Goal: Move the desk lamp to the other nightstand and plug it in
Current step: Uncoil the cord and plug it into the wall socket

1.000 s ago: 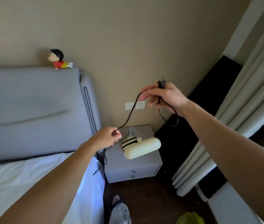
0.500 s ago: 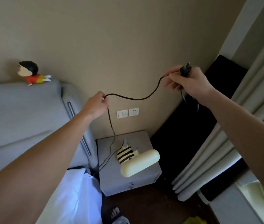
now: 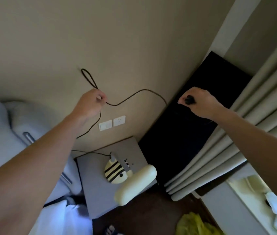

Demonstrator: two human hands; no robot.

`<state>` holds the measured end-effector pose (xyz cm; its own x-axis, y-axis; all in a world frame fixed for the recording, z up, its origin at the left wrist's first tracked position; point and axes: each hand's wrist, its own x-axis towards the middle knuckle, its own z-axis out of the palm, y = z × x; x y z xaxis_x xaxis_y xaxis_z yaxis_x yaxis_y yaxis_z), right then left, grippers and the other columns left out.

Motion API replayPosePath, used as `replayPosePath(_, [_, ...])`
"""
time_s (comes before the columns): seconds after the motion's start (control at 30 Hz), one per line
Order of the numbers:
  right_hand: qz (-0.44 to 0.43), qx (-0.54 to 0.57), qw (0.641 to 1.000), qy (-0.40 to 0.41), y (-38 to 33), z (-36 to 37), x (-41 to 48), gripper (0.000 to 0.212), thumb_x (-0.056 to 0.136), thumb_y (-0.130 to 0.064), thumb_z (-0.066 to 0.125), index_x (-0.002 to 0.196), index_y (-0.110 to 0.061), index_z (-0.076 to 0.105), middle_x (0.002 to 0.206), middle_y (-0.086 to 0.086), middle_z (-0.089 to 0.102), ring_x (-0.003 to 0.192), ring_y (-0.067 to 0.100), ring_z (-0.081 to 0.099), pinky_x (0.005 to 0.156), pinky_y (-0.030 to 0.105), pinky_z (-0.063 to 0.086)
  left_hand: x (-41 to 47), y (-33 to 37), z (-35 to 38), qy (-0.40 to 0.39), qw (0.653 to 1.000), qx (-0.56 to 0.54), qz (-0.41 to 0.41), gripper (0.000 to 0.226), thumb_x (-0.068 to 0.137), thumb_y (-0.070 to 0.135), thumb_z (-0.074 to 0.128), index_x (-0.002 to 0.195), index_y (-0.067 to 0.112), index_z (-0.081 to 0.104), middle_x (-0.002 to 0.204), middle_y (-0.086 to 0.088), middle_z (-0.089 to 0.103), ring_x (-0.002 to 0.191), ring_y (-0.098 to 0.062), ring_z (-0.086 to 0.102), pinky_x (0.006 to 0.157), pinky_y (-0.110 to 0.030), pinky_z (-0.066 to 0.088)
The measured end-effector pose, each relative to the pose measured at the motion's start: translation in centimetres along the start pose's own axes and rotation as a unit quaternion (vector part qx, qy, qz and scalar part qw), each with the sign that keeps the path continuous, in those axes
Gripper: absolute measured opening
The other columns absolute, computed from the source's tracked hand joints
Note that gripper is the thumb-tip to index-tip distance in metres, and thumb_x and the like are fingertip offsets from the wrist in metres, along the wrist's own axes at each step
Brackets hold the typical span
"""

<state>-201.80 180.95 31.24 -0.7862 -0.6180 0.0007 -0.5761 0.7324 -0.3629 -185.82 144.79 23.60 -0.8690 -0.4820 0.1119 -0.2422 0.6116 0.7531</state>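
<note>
The desk lamp (image 3: 117,173), cream with a black-striped round base and a long oval head, stands on the grey nightstand (image 3: 93,189) by the wall. Its black cord (image 3: 141,92) runs up from the base to both raised hands. My left hand (image 3: 92,102) pinches the cord, with a small loop standing above the fist. My right hand (image 3: 197,100) is closed around the black plug (image 3: 189,100) in front of a dark panel. A white wall socket (image 3: 119,120) sits beside a light switch (image 3: 105,125) above the nightstand, below and between my hands.
A grey padded headboard (image 3: 2,126) and white bedding (image 3: 56,216) lie to the left. A black panel (image 3: 185,133) and beige curtains (image 3: 246,119) fill the right. On the dark floor are a yellow-green bag (image 3: 195,224) and a slipper (image 3: 110,229).
Both hands have spread apart and dropped a little in view, drawing the cord out between them. A loop now stands above my left fist. The camera tilted, hiding the figurine on the headboard.
</note>
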Motion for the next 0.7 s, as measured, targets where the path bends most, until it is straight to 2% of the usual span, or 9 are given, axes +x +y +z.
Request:
replayPosePath(0.1, [0.041, 0.036, 0.998, 0.020, 0.3, 1.3, 0.9, 0.017, 0.100, -0.015, 0.061, 0.100, -0.026, 0.073, 0.102, -0.005, 0.067, 0.090, 0.004, 0.061, 0.087, 0.023, 0.047, -1.5, -4.1, 2.4, -0.082, 0.993, 0.066, -0.046, 0.007, 0.097, 0.021, 0.058, 0.102, 0.019, 0.063, 0.108, 0.002, 0.055, 0.092, -0.018, 0.054, 0.082, -0.027, 0.038])
replayPosePath(0.17, [0.074, 0.063, 0.995, 0.032, -0.4, 2.4, 1.7, 0.015, 0.102, -0.022, 0.060, 0.091, -0.027, 0.070, 0.080, -0.008, 0.066, 0.064, -0.006, 0.061, 0.063, 0.008, 0.045, -2.9, -6.7, 3.4, -0.146, 0.979, 0.101, -0.102, 0.014, 0.097, 0.023, 0.059, 0.109, 0.018, 0.058, 0.110, -0.006, 0.053, 0.097, -0.024, 0.054, 0.081, -0.031, 0.035])
replayPosePath(0.23, [0.076, 0.061, 0.994, 0.048, -1.8, 3.6, 2.4, 0.027, 0.100, -0.040, 0.060, 0.083, -0.020, 0.066, 0.069, -0.005, 0.061, 0.056, 0.002, 0.060, 0.043, 0.007, 0.038, -3.9, -8.8, 4.0, -0.189, 0.963, 0.108, -0.158, 0.026, 0.099, 0.023, 0.056, 0.122, 0.012, 0.059, 0.123, -0.011, 0.060, 0.109, -0.033, 0.060, 0.083, -0.036, 0.043])
replayPosePath(0.3, [0.061, 0.060, 0.995, 0.057, -3.4, 4.6, 3.1, 0.035, 0.099, -0.050, 0.057, 0.081, -0.020, 0.059, 0.070, -0.004, 0.060, 0.061, 0.009, 0.059, 0.043, 0.010, 0.037, -4.4, -10.5, 4.1, -0.199, 0.953, 0.049, -0.222, 0.023, 0.102, 0.017, 0.045, 0.121, 0.013, 0.058, 0.123, -0.018, 0.063, 0.097, -0.028, 0.069, 0.076, -0.038, 0.056])
replayPosePath(0.33, [0.054, 0.073, 0.994, 0.057, -4.1, 5.1, 3.5, 0.032, 0.098, -0.052, 0.056, 0.082, -0.025, 0.055, 0.073, -0.007, 0.059, 0.063, 0.007, 0.058, 0.045, 0.010, 0.039, -4.6, -11.1, 4.2, -0.199, 0.947, 0.019, -0.251, 0.029, 0.102, 0.014, 0.041, 0.126, 0.012, 0.058, 0.121, -0.018, 0.064, 0.088, -0.023, 0.072, 0.065, -0.031, 0.060])
replayPosePath(0.4, [0.054, 0.156, 0.986, 0.036, -5.1, 6.0, 4.3, 0.021, 0.099, -0.054, 0.051, 0.087, -0.037, 0.052, 0.080, -0.010, 0.057, 0.064, 0.005, 0.060, 0.044, 0.016, 0.049, -4.5, -12.0, 4.3, -0.194, 0.938, -0.013, -0.285, 0.039, 0.101, 0.010, 0.038, 0.137, 0.014, 0.054, 0.123, -0.015, 0.064, 0.078, -0.018, 0.073, 0.056, -0.024, 0.058])
replayPosePath(0.47, [0.075, 0.263, 0.962, 0.012, -5.4, 6.8, 5.0, 0.016, 0.102, -0.049, 0.044, 0.098, -0.040, 0.058, 0.076, -0.014, 0.048, 0.058, -0.001, 0.059, 0.049, 0.025, 0.058, -4.6, -12.5, 4.6, -0.208, 0.932, -0.016, -0.298, 0.042, 0.100, 0.008, 0.037, 0.139, 0.013, 0.051, 0.111, -0.012, 0.070, 0.074, -0.019, 0.074, 0.065, -0.029, 0.060])
replayPosePath(0.57, [0.110, 0.322, 0.940, 0.014, -5.1, 7.7, 6.9, 0.029, 0.105, -0.036, 0.043, 0.122, -0.026, 0.064, 0.075, -0.017, 0.045, 0.051, -0.005, 0.056, 0.061, 0.033, 0.062, -4.9, -12.9, 5.2, -0.244, 0.921, -0.008, -0.304, 0.048, 0.098, 0.005, 0.036, 0.145, 0.011, 0.042, 0.094, -0.005, 0.074, 0.072, -0.017, 0.071, 0.068, -0.031, 0.057])
replayPosePath(0.7, [0.161, 0.444, 0.881, 0.044, -5.0, 7.7, 9.3, 0.016, 0.106, -0.018, 0.051, 0.114, -0.018, 0.065, 0.070, -0.001, 0.052, 0.056, 0.006, 0.056, 0.058, 0.029, 0.059, -4.4, -13.3, 5.8, -0.228, 0.930, -0.039, -0.286, 0.046, 0.095, 0.003, 0.049, 0.139, 0.013, 0.049, 0.112, 0.000, 0.065, 0.088, -0.013, 0.069, 0.073, -0.030, 0.058])
